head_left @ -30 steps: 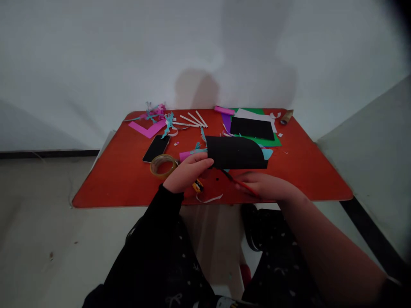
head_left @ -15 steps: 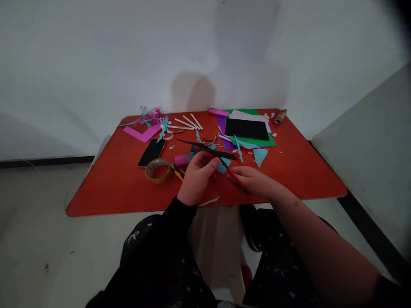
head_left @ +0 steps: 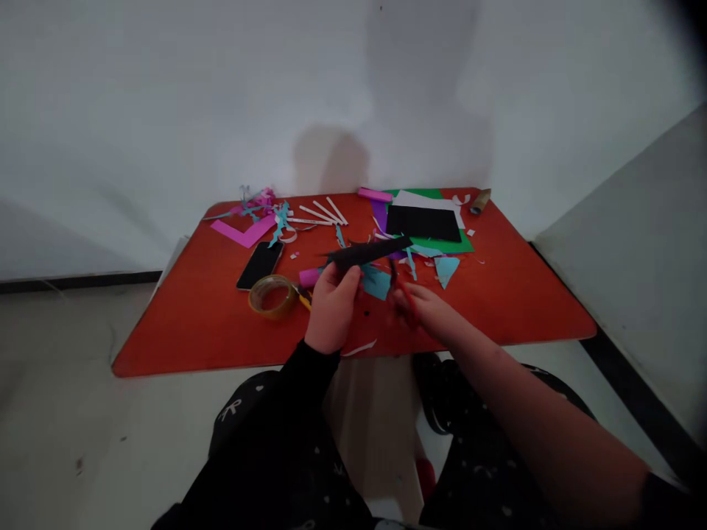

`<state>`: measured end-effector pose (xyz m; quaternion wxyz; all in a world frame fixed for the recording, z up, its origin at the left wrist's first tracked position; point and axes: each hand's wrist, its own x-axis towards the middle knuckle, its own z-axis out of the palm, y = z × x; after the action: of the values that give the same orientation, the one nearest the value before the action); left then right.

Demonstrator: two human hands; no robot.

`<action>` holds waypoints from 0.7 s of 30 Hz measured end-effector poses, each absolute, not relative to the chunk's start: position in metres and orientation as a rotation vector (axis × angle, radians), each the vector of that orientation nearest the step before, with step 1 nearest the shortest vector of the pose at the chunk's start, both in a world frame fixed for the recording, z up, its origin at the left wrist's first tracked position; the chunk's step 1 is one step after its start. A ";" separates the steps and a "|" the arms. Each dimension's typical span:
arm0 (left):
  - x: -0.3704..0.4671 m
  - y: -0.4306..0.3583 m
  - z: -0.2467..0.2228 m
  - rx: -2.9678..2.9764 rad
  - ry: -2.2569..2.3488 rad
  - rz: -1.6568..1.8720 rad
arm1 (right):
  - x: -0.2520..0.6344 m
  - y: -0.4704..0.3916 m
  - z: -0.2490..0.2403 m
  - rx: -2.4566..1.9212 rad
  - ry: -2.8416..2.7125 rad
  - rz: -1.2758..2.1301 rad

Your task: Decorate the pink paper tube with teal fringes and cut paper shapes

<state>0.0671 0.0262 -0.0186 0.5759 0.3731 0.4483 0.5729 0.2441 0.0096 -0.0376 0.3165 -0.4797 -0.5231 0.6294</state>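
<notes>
Over the middle of the red table (head_left: 486,294), my left hand (head_left: 332,305) pinches a strip of black paper (head_left: 370,252) that points up to the right. My right hand (head_left: 423,309) is closed on red-handled scissors (head_left: 407,294), blurred by motion, with the dark blades just below the strip's right end and apart from it. Beneath the strip lies a light blue paper piece (head_left: 376,283). A pink roll (head_left: 309,277) and a yellow cutter (head_left: 303,297) lie beside my left hand, partly hidden by it.
Left of my hands are a tape roll (head_left: 272,297), a phone (head_left: 261,265) and pink paper (head_left: 243,234). White sticks (head_left: 325,213) lie at the back. Black paper (head_left: 424,223) on coloured sheets, blue scraps (head_left: 446,270) and a cardboard tube (head_left: 480,201) are at the right.
The black strip has tilted up at its right end in my left hand. The scissors have come away from it, turned more upright, as my right hand shifted slightly.
</notes>
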 end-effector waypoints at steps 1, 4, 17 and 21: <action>0.067 0.026 -0.018 0.883 1.052 1.346 | 0.240 0.010 -0.042 -1.211 -1.203 1.671; 0.070 0.024 -0.017 0.941 1.062 1.326 | 0.230 0.013 -0.045 -1.076 -0.815 1.635; 0.072 0.018 -0.019 0.955 0.936 1.038 | 0.258 0.035 -0.023 -0.950 -0.532 1.225; 0.068 0.020 -0.019 0.775 0.862 1.037 | 0.278 0.046 -0.027 -0.981 -0.432 1.159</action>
<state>0.0676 0.0195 -0.0186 0.7125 0.3496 0.3890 0.4678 0.2781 0.0456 -0.0274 0.7045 -0.4411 -0.1941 0.5211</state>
